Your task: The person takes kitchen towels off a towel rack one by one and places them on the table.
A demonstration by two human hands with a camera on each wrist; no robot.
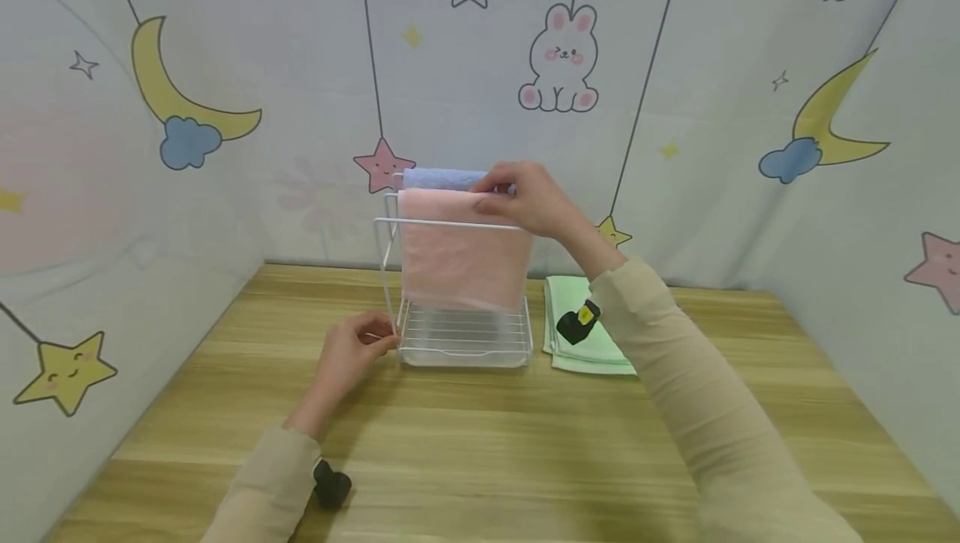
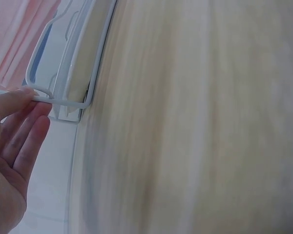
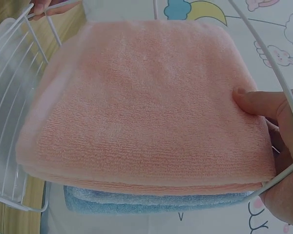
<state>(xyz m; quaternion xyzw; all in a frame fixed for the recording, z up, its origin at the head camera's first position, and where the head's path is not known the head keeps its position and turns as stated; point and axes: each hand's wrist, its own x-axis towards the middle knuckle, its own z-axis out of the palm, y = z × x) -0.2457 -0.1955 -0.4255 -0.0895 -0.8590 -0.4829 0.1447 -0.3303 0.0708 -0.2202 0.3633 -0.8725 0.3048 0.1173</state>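
Pink towel (image 1: 465, 256) hung on white wire rack (image 1: 450, 224), top edge pinched by right hand (image 1: 527, 199), rack's lower side wire pinched by left hand (image 1: 354, 349), blue towel (image 1: 441, 180) hung just behind the right fingers, folded green towel (image 1: 596, 353) laid to their right.

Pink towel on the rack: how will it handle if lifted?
The pink towel is probably floppy: it hangs from the white rack and creases softly in the left wrist view. Its textured pile suggests little slipping. Lifted by one edge, its folded layers may spread apart.
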